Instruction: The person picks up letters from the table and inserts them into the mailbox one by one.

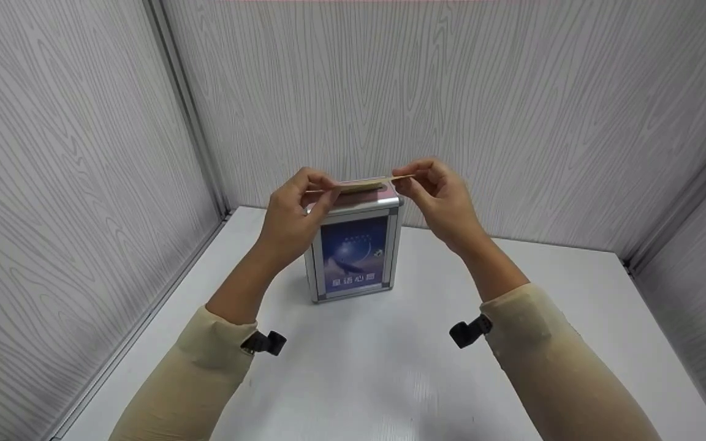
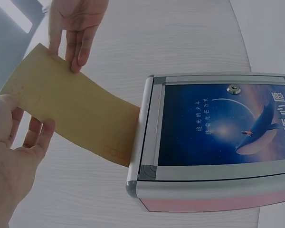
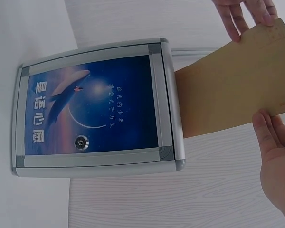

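A tan paper envelope [image 2: 80,107] stands upright over the top of a metal-framed suggestion box [image 1: 359,245], its lower edge at the box top. My left hand [image 1: 295,208] pinches one side edge of the envelope, and my right hand [image 1: 442,199] pinches the opposite one. In the head view the envelope is seen almost edge-on above the slot. The box front carries a blue picture of a whale [image 3: 66,92] with white lettering and a small round lock [image 2: 233,89]. Its top and side are pink.
The box stands on a white table [image 1: 377,367] near the back. Grey wood-grain panels [image 1: 390,79] rise behind and on both sides. Each sleeve cuff has a small black camera mount [image 1: 469,332] on it.
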A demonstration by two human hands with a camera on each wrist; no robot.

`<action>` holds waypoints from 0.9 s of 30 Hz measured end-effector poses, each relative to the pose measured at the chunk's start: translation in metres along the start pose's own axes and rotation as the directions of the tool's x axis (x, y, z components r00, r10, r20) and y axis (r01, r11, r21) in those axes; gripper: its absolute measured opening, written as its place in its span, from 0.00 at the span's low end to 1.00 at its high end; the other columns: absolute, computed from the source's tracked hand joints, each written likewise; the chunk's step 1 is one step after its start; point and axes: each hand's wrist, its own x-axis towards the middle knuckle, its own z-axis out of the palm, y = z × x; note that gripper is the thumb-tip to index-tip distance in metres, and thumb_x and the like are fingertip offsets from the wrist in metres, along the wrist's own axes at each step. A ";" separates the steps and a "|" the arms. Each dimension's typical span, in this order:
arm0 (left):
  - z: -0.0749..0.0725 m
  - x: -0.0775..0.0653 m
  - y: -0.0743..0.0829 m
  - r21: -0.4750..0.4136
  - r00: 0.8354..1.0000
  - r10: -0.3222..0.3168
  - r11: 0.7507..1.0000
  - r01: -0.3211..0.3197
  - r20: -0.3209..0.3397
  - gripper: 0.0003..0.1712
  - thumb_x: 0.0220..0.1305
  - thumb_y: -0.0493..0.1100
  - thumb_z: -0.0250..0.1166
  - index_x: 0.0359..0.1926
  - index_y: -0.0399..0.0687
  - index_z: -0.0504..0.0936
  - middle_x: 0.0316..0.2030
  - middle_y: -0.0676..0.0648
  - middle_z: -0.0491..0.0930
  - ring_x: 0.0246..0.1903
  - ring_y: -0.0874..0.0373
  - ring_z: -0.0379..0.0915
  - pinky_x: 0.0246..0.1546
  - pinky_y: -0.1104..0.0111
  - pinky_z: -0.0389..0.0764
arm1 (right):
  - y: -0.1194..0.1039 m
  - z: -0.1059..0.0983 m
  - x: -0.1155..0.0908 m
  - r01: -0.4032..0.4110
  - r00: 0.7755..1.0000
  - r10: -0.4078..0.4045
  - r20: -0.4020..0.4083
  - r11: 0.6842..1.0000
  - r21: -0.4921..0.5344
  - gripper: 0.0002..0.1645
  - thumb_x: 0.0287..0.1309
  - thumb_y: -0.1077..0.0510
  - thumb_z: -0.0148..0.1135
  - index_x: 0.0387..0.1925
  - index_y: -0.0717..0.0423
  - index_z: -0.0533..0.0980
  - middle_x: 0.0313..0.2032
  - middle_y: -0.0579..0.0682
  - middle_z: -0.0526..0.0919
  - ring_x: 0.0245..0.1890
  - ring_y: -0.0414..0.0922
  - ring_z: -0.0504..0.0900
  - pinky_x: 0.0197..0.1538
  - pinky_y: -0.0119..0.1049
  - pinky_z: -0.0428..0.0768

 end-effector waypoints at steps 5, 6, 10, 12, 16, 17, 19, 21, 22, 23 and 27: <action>0.000 0.003 -0.010 0.069 0.999 0.038 0.997 -0.036 -0.028 0.08 0.81 0.39 0.63 0.54 0.39 0.80 0.51 0.41 0.85 0.57 0.51 0.85 0.60 0.59 0.87 | 0.001 0.001 -0.001 -0.001 1.000 0.001 0.005 0.997 -0.071 0.13 0.79 0.63 0.60 0.60 0.60 0.77 0.62 0.59 0.84 0.59 0.43 0.87 0.63 0.27 0.84; 0.000 0.003 -0.012 0.072 0.999 0.038 0.997 -0.036 -0.030 0.08 0.81 0.39 0.63 0.54 0.39 0.79 0.51 0.41 0.85 0.57 0.50 0.85 0.60 0.58 0.88 | 0.001 0.002 -0.001 0.003 1.000 -0.004 -0.006 0.996 -0.093 0.13 0.79 0.62 0.60 0.60 0.60 0.78 0.61 0.58 0.85 0.56 0.42 0.88 0.61 0.26 0.84; 0.000 0.004 -0.020 0.046 1.000 0.007 0.999 -0.006 -0.030 0.09 0.82 0.39 0.62 0.54 0.38 0.78 0.52 0.40 0.84 0.58 0.50 0.84 0.61 0.57 0.87 | -0.001 0.005 -0.003 0.051 0.996 -0.063 -0.062 0.983 -0.177 0.10 0.77 0.64 0.64 0.55 0.63 0.81 0.54 0.56 0.85 0.47 0.41 0.87 0.53 0.24 0.84; 0.000 0.004 -0.022 0.032 0.999 -0.010 0.999 0.011 -0.032 0.08 0.82 0.39 0.61 0.54 0.38 0.77 0.52 0.40 0.83 0.58 0.50 0.83 0.62 0.56 0.87 | -0.003 0.007 -0.003 0.089 0.991 -0.108 -0.079 0.972 -0.218 0.09 0.75 0.64 0.66 0.52 0.64 0.83 0.49 0.56 0.84 0.45 0.42 0.85 0.49 0.24 0.82; -0.001 0.004 -0.023 0.080 0.999 0.002 0.997 0.001 -0.043 0.07 0.82 0.38 0.60 0.54 0.39 0.77 0.53 0.41 0.84 0.58 0.50 0.84 0.61 0.55 0.88 | -0.002 0.009 -0.002 0.143 0.980 -0.178 -0.092 0.943 -0.301 0.07 0.73 0.64 0.68 0.49 0.62 0.85 0.47 0.54 0.87 0.45 0.41 0.85 0.49 0.24 0.81; -0.001 0.004 -0.023 0.118 0.999 0.020 0.993 -0.015 -0.042 0.07 0.82 0.38 0.60 0.55 0.40 0.76 0.52 0.41 0.84 0.58 0.50 0.84 0.60 0.56 0.88 | -0.002 0.009 -0.002 0.152 0.977 -0.191 -0.094 0.935 -0.320 0.07 0.73 0.64 0.68 0.49 0.62 0.85 0.46 0.54 0.88 0.45 0.42 0.85 0.50 0.24 0.81; 0.000 0.003 -0.023 0.232 0.997 0.074 0.971 -0.064 -0.034 0.08 0.83 0.38 0.59 0.56 0.42 0.75 0.52 0.41 0.85 0.56 0.49 0.84 0.58 0.56 0.88 | 0.000 0.009 -0.002 0.165 0.972 -0.213 -0.099 0.920 -0.355 0.07 0.73 0.64 0.69 0.48 0.61 0.85 0.46 0.54 0.89 0.45 0.42 0.86 0.51 0.24 0.82; 0.001 0.003 -0.022 0.353 0.989 0.145 0.927 -0.130 -0.015 0.08 0.84 0.39 0.58 0.57 0.44 0.75 0.51 0.42 0.86 0.53 0.48 0.85 0.54 0.57 0.88 | 0.002 0.008 -0.001 0.169 0.969 -0.224 -0.107 0.911 -0.377 0.06 0.72 0.64 0.69 0.48 0.60 0.85 0.45 0.54 0.90 0.45 0.42 0.87 0.51 0.24 0.82; 0.002 0.003 -0.022 0.409 0.983 0.182 0.898 -0.164 -0.004 0.08 0.84 0.40 0.58 0.57 0.45 0.75 0.49 0.43 0.86 0.50 0.48 0.85 0.52 0.58 0.88 | 0.003 0.008 -0.001 0.169 0.967 -0.228 -0.112 0.907 -0.385 0.06 0.72 0.64 0.69 0.47 0.60 0.85 0.45 0.53 0.91 0.45 0.43 0.87 0.51 0.24 0.82; 0.003 0.003 -0.022 0.462 0.976 0.218 0.865 -0.195 0.005 0.07 0.85 0.41 0.57 0.57 0.46 0.75 0.48 0.44 0.87 0.48 0.48 0.84 0.49 0.59 0.87 | 0.004 0.007 -0.001 0.169 0.966 -0.232 -0.116 0.902 -0.396 0.05 0.72 0.64 0.69 0.47 0.59 0.85 0.44 0.53 0.91 0.45 0.43 0.87 0.51 0.24 0.82; 0.007 0.004 -0.025 0.589 0.943 0.331 0.757 -0.282 0.026 0.07 0.85 0.42 0.57 0.54 0.47 0.79 0.41 0.46 0.88 0.39 0.50 0.83 0.40 0.61 0.86 | 0.009 0.007 0.001 0.185 0.958 -0.260 -0.119 0.881 -0.435 0.05 0.71 0.65 0.70 0.46 0.59 0.85 0.44 0.53 0.90 0.44 0.44 0.88 0.50 0.25 0.82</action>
